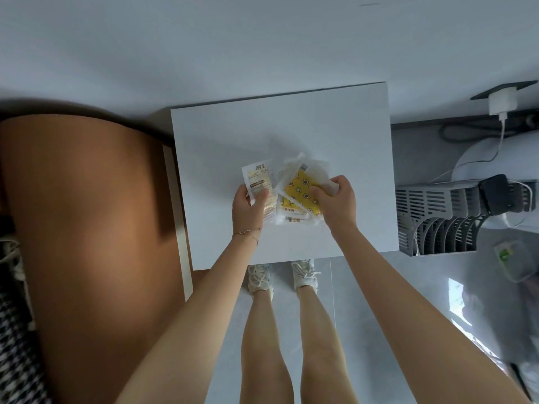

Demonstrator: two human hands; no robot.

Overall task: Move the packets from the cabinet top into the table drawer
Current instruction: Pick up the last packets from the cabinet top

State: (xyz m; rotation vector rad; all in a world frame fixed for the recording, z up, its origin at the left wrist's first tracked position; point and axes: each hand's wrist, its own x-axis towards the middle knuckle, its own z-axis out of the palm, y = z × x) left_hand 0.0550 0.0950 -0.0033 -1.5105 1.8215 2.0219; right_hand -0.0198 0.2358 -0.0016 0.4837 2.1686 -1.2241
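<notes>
Brown and smooth, a rounded tabletop [87, 214] is filling the left side of my view, with a black-and-white houndstooth fabric [14, 345] showing at its lower left edge. Just to its right, a flat white cabinet top [291, 126] is standing against the pale wall, and all the packets are gathered near its middle.

My left hand [248, 208] is gripping a white paper packet with tan printing [259, 182]. My thumb is curling over its face and my fingers are tucked beneath it. A thin chain bracelet [248, 233] is circling that wrist.

Right beside that packet, a loose pile of clear-wrapped yellow packets with a star pattern [300, 191] is lying on the cabinet top, fanned out at different angles. My right hand [338, 199] is clutching the right side of this pile, with my fingers curling down over the yellow face. I cannot tell how many of the packets it is actually holding.

Below the cabinet's front edge, my two white laced sneakers [259, 278] are standing on the grey tiled floor [379, 287]. Farther right, a grey slotted plastic rack [437, 217] is sitting beside the cabinet with a black device [495, 196] resting on it. Above, a white charger plug [501, 103] is sitting in a socket, its cable trailing down.
</notes>
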